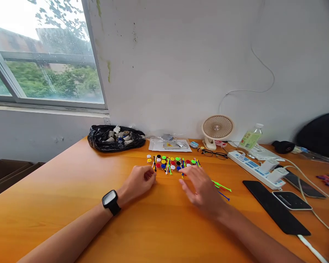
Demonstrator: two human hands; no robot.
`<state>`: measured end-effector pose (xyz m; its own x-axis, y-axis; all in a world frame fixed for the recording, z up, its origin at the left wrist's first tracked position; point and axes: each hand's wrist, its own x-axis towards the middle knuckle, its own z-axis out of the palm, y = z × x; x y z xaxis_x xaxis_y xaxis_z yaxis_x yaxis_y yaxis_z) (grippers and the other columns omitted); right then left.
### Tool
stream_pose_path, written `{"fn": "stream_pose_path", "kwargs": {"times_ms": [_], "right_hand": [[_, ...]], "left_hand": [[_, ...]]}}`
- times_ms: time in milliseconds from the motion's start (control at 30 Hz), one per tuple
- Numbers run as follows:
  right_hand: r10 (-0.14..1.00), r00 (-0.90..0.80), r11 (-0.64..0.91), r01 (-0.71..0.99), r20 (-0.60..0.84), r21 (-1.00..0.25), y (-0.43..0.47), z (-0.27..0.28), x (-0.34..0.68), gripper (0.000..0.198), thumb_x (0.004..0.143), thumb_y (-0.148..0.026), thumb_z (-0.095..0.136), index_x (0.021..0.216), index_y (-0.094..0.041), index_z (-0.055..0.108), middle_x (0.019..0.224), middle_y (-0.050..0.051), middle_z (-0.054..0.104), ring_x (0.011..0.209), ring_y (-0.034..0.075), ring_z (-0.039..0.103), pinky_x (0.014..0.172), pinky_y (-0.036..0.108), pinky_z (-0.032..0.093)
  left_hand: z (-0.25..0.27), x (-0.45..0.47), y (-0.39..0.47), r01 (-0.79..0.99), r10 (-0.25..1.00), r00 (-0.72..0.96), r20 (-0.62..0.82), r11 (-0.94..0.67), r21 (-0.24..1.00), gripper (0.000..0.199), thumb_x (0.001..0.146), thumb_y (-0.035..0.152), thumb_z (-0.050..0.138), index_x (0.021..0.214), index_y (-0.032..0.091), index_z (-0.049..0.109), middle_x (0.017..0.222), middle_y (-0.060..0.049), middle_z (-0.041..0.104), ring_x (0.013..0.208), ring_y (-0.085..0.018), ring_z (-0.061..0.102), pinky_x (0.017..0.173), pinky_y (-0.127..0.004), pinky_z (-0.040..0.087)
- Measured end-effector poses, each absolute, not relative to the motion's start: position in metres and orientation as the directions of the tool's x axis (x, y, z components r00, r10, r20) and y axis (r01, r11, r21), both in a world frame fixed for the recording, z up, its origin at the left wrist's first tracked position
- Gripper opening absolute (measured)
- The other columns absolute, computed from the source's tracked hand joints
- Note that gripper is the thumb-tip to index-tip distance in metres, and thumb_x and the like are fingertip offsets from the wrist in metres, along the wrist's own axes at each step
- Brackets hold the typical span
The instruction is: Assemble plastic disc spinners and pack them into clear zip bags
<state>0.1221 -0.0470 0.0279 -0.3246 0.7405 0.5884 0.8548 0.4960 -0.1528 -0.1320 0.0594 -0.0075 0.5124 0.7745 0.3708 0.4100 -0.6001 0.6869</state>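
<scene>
Small round discs in white, yellow, red, green, blue and black [163,162] lie in rows on the table, with thin coloured plastic sticks between them. My left hand [138,179], wearing a black watch [110,198], is curled, thumb and forefinger pinched at the near end of a black plastic stick [154,163]. Over the right part of the rows, my right hand [201,186] has its thumb and fingers apart. Its forefinger is close to a blue disc [178,168] and partly hides the sticks there. Loose green sticks [222,186] and a blue stick [224,196] lie to its right.
A black plastic bag [98,140] of scraps stands at the back left. Behind the discs are papers [156,145], a small fan [217,128] and eyeglasses [218,155]. A power strip [252,170], bottle [250,138], black phone-like slab [274,206] and cables fill the right side.
</scene>
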Motion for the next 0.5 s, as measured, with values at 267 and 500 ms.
{"fn": "stream_pose_path", "kwargs": {"times_ms": [267,500], "right_hand": [[0.757,-0.567,0.651,0.693,0.324,-0.308,-0.04,0.001,0.097,0.051,0.104,-0.035,0.059,0.152,-0.023,0.049,0.153,0.012,0.054,0.137,0.03,0.051,0.116,0.049,0.043],[0.761,-0.552,0.648,0.672,0.34,-0.359,-0.042,0.003,0.097,0.038,0.102,-0.027,0.058,0.14,-0.021,0.057,0.135,0.011,0.065,0.125,0.027,0.056,0.111,0.046,0.046]], "left_hand": [[-0.008,-0.135,0.066,0.438,0.676,0.501,0.541,-0.737,0.515,0.021,0.103,0.03,0.052,0.113,0.022,0.069,0.104,-0.008,0.072,0.093,-0.022,0.066,0.086,-0.036,0.056],[-0.02,-0.143,0.092,0.608,0.64,0.598,0.483,-0.755,0.247,0.042,0.107,0.031,0.044,0.146,0.03,0.057,0.146,-0.011,0.052,0.124,-0.032,0.049,0.112,-0.056,0.043]]}}
